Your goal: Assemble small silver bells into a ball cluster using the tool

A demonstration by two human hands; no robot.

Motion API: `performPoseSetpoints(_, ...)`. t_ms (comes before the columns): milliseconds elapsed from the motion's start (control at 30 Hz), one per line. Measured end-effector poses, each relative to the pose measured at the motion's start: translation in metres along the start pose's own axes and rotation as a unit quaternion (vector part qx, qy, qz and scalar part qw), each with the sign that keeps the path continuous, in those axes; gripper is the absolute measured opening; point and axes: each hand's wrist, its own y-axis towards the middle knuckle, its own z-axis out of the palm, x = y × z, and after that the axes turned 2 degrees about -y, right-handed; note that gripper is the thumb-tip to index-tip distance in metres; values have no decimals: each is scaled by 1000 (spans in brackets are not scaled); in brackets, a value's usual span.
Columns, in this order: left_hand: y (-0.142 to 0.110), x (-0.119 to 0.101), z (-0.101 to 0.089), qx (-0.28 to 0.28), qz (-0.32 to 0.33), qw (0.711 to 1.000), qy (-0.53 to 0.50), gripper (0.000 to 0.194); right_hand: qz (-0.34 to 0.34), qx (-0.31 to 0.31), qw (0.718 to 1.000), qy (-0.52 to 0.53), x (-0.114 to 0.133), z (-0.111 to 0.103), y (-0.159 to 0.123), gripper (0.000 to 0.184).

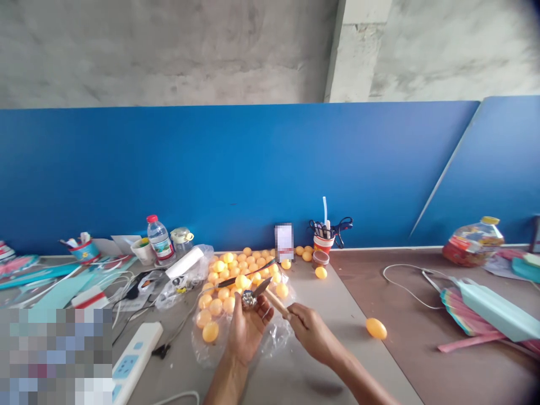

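My left hand (247,332) is palm up, with its fingers curled around a small shiny silver, rounded object (248,299). A dark, pointed blade-like piece (262,287) sticks out beside it; I cannot tell which object it belongs to. My right hand (307,326) grips a light wooden handle (276,304), whose far end reaches to the left hand's fingers. Behind and left of both hands, many orange balls (216,307) lie on clear plastic (270,340). A long, thin dark strip (228,282) stretches across the balls.
Loose orange balls (376,328) lie to the right. A phone (284,242) and a cup of pens and cables (324,243) stand at the back. Left are a bottle (160,243), cables and a power strip (137,360). A blue partition (232,174) borders the desk.
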Motion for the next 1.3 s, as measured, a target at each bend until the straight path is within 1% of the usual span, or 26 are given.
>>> performPoseSetpoints(67,0,0,0,-3,2,1000,5,41,-1,7,1000,3,3,-2,-1,25)
performPoseSetpoints(233,-1,2,1,19,-17,999,25,44,48,-2,995,92,3,-6,-2,27)
performPoseSetpoints(300,0,3,0,12,-20,999,28,43,57,1,995,82,0,-4,-1,26)
performPoseSetpoints(367,1,4,-1,1,-20,999,27,42,60,17,996,63,-3,-1,0,24)
performPoseSetpoints(433,2,4,-2,1,-20,999,26,42,63,24,996,66,-4,1,1,24)
performPoseSetpoints(567,2,3,-3,20,-16,999,26,41,66,3,993,101,-1,-2,1,27)
performPoseSetpoints(633,3,2,-5,12,-13,1000,20,41,67,10,994,86,-1,-2,1,26)
performPoseSetpoints(733,4,1,-7,-3,-10,1000,13,41,40,18,999,30,-5,2,2,23)
performPoseSetpoints(800,5,-1,-9,10,0,1000,12,39,24,5,999,22,-7,3,3,21)
performPoseSetpoints(867,6,-1,-10,32,-3,999,20,39,28,-3,999,42,-7,3,4,21)
performPoseSetpoints(933,7,-2,-11,37,-4,999,22,37,29,2,999,42,-6,1,4,21)
performPoseSetpoints(1067,10,-3,-15,-4,-5,1000,18,32,3,8,1000,-22,-5,0,4,20)
performPoseSetpoints(1167,10,-3,-14,3,-4,1000,22,33,0,-16,1000,-15,-7,-3,7,20)
performPoseSetpoints(1233,9,-3,-11,8,-1,1000,30,34,-3,-47,999,-9,-8,-6,11,20)
performPoseSetpoints(1300,8,-3,-8,0,3,999,41,32,-16,-84,996,-28,-9,-9,13,21)
